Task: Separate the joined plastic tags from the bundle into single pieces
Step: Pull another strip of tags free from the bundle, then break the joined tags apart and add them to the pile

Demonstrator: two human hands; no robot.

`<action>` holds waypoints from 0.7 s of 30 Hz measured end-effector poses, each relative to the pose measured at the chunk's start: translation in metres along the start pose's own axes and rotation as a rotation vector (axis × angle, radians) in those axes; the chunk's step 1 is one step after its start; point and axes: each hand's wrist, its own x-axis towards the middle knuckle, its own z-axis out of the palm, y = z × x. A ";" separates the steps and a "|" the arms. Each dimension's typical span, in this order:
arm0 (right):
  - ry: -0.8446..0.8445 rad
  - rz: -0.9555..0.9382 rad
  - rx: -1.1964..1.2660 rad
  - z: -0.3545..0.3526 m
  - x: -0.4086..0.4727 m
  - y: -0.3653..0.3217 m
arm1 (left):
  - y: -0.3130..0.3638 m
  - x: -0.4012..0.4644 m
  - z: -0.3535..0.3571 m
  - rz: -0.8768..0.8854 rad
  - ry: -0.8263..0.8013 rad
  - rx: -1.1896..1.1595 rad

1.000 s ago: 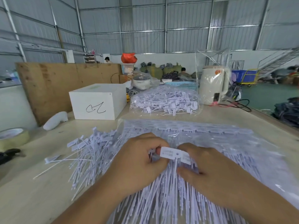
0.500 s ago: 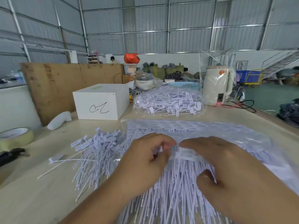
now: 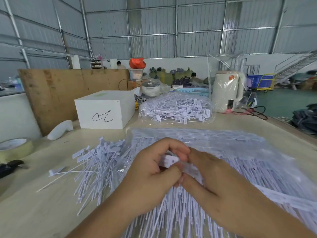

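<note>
A wide bundle of joined white plastic tags (image 3: 231, 152) lies across the table in front of me, partly under clear plastic. My left hand (image 3: 151, 170) and my right hand (image 3: 211, 177) meet over its middle, fingertips touching. Between them they pinch the flat head of one white tag (image 3: 169, 160), my left fingers curled over it and my right thumb and forefinger closing on its right side. To the left lies a loose heap of single tags (image 3: 96, 162), their thin tails pointing towards me.
A clear bag of tags (image 3: 176, 109) sits behind the bundle, a white box (image 3: 104, 109) to its left and a wrapped white kettle (image 3: 226, 93) to its right. A tape roll (image 3: 15, 146) and a dark tool (image 3: 10, 166) lie at the left edge.
My hands have drawn closer together and the tag head has tilted and slipped deeper between my fingers. The view has shifted slightly.
</note>
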 end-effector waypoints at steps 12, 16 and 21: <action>0.000 -0.014 0.295 0.001 0.007 0.011 | -0.006 0.005 -0.019 -0.087 -0.080 0.133; -0.130 0.031 0.407 -0.002 0.006 0.012 | -0.002 0.005 -0.022 -0.167 -0.171 -0.045; -0.155 -0.023 0.461 -0.010 0.006 0.015 | 0.000 0.003 -0.019 -0.227 -0.252 0.001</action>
